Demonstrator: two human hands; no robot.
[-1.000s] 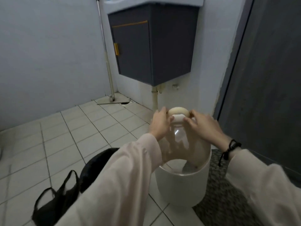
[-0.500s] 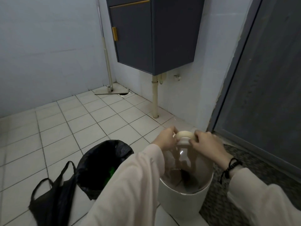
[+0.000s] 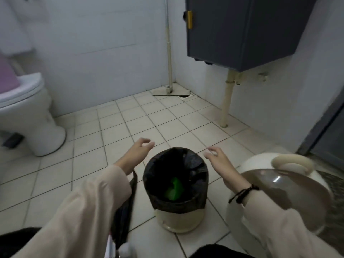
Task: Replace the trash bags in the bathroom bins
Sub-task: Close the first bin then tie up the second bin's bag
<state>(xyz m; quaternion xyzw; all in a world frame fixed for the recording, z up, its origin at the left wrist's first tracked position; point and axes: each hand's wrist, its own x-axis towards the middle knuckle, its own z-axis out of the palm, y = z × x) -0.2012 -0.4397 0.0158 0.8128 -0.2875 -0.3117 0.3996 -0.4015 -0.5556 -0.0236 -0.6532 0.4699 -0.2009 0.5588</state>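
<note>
I note both hands have left the white round plastic bin with domed lid (image 3: 279, 194) and moved to the small cream round bin (image 3: 178, 218), centre floor. Left hand (image 3: 138, 152) and right hand (image 3: 217, 161) hover spread and empty either side of its black plastic liner (image 3: 176, 206). I judge removal comes next. Count: two bins, one fitted liner, one loose black bag (image 3: 124, 207), one green scrap (image 3: 174, 189) inside.

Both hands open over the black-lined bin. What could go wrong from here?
1. The small bin looks light and stands free on the tiles; if the left hand and right hand pull the liner up, it could lift or tip, spilling the green litter.
2. The black bag dangling under the left forearm hangs close to the bin and might snag it.
3. The right forearm is beside the white lidded bin; an elbow could bump it.
</note>
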